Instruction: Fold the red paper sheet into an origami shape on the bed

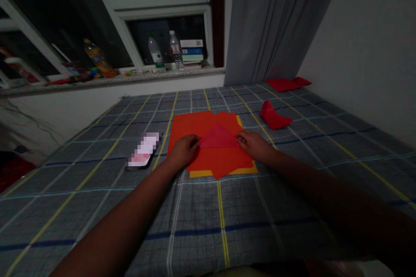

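A stack of orange-red paper sheets [195, 127] lies on a grey checked bedsheet [201, 225], with a yellow sheet [247, 169] showing under its front edge. On top sits a darker red sheet folded into a triangle [218, 137]. My left hand [183, 152] pinches the triangle's left corner with curled fingers. At the right corner, my right hand [255, 143] presses down with fingers bent.
A phone [143, 150] lies left of the papers. Folded red paper pieces rest at the right [274, 117] and far right by the curtain [287, 83]. Bottles [175, 51] and books [192, 51] stand on the windowsill. A white wall runs along the right.
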{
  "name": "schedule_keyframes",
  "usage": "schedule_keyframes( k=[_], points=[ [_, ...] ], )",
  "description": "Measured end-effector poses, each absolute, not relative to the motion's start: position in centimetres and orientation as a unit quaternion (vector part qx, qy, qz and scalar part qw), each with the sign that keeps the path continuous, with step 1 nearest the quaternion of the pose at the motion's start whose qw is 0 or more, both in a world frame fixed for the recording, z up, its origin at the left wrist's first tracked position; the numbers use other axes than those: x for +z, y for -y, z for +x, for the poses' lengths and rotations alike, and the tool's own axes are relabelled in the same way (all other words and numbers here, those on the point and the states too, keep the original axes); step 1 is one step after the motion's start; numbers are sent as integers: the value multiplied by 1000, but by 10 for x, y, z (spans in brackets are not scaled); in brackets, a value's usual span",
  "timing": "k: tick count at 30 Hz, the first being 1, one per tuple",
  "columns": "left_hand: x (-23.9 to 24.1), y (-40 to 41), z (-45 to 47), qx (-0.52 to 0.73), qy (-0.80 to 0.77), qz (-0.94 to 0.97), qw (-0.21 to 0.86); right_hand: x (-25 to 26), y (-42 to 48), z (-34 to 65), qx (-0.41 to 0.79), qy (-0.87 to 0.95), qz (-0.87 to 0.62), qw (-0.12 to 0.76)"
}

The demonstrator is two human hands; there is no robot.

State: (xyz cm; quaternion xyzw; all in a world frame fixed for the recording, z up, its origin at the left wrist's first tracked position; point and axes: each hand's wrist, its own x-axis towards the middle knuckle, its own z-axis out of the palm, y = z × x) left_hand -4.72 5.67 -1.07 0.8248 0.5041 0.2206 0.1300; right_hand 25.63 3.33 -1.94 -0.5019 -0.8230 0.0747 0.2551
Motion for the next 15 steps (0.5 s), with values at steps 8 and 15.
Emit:
schedule_keyframes(
  k=[8, 15],
  points=[
    [-10, -55, -46, 190, -514, 828, 118, -18, -32, 255, 79, 831, -497, 237],
    [-5, -47, -37, 126, -527, 841, 2, -20, -32, 254, 68, 834, -501, 221]
  ],
)
